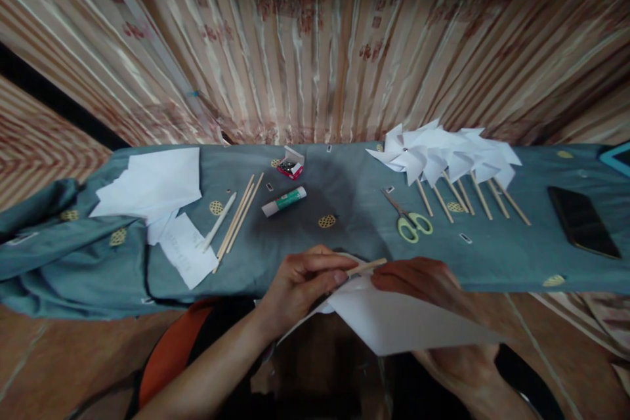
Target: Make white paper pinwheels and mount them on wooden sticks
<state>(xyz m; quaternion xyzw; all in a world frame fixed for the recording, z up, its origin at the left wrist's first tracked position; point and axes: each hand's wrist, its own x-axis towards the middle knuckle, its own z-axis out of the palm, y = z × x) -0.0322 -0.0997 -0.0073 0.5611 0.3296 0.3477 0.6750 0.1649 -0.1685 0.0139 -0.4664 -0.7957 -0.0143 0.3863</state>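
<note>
White paper (398, 321), one folded piece, is held at the tabletop's near edge, its broad point reaching right. Against it the left hand (308, 279) pinches one wooden stick (368, 266), whose long axis runs left to right, its bare end slightly raised toward the right hand (423, 275). That hand curls against the paper; partly hidden, so whether it pinches I cannot tell.

Beyond lie one glue stick (284, 201), one pair of green-handled scissors (403, 212) and one small open box (291, 168) containing small metallic pieces. Leftward are three loose sticks (245, 213), one white pen (219, 222), one sheet with writing (187, 256) and overlapping blank sheets (157, 180). Rightward, overlapping pinwheels (443, 161) show at least six sticks; past them lies one phone (583, 220).
</note>
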